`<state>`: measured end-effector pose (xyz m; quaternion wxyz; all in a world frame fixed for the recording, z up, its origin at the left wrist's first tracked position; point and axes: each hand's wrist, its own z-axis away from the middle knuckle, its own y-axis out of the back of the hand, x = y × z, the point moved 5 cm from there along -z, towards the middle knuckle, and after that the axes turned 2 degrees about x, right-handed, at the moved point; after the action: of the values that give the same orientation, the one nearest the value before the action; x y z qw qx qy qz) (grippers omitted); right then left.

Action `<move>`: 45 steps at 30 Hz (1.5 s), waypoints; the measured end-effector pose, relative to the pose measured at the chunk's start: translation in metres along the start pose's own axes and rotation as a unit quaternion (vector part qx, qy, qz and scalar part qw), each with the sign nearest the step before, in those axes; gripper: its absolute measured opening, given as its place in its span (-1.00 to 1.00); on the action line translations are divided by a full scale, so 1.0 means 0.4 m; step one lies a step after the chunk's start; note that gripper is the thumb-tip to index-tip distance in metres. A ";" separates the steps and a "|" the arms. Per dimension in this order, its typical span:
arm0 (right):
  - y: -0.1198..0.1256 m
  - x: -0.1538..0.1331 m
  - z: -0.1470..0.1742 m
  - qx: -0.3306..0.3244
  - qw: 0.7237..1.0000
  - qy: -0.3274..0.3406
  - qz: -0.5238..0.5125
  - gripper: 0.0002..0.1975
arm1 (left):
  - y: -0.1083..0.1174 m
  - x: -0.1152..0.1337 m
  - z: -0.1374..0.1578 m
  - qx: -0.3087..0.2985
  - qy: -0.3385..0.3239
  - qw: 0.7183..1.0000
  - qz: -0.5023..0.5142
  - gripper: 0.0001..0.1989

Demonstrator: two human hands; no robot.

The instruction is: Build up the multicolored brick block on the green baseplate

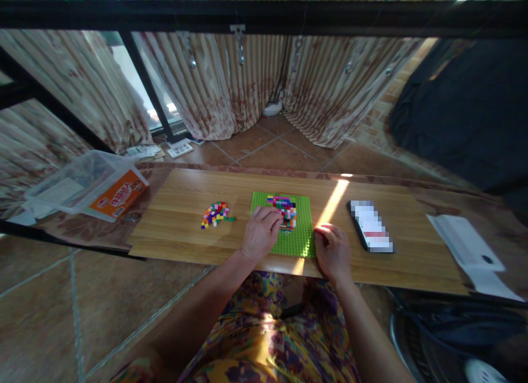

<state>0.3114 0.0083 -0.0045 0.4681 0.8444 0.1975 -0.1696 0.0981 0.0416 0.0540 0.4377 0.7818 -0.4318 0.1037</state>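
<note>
**Working Two-Handed over Bright Colours**

Facing long striped curtains (247,81). Working at one wooden tabletop (173,207), probably relying on its flat surface for having everything within reach. Having an open clear bin (88,188) just beyond the left end, likely for sparing the arms some room. Setting a green baseplate (303,229) near the tabletop's front edge, presumably for easy access from both sides. Laying a phone (371,226) screen up farther right, perhaps for glancing across, with a display too blocky for reading.

Holding the left hand (260,232) over the baseplate, pinching fingertips nearly together at the brick cluster (289,212); not being able to tell of any brick inside the grip. Curling the right hand (333,251) loosely, half open, at the baseplate's right edge, probably for steadying; again not being able to tell of anything held, or of real contact. Grouping loose bricks (215,214) in a heap left of the baseplate, likely for handy picking. Having a dark green piece (232,218) just beside that heap, on the right.

Counting one tabletop, one bin, one baseplate, one phone, two hands, one cluster, one heap, one dark green piece; finding single bricks too small and crowded for exact numbers.
</note>
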 end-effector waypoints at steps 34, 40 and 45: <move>0.002 -0.003 0.002 -0.009 1.000 -0.007 0.015 -0.78 | 0.295 -0.272 0.186 -0.017 0.249 0.935 -0.250 -0.78; 0.002 -0.004 0.002 -0.014 1.000 -0.011 0.012 -0.80 | 0.290 -0.280 0.180 -0.029 0.223 0.939 -0.260 -0.80; 0.002 -0.004 0.003 -0.011 1.000 -0.014 0.016 -0.80 | 0.284 -0.230 0.158 0.015 0.206 0.957 -0.203 -0.85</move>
<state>0.3103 0.0064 -0.0036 0.4827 0.8398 0.1795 -0.1717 -0.0583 0.0189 0.0342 0.5176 0.8209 -0.1625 0.1781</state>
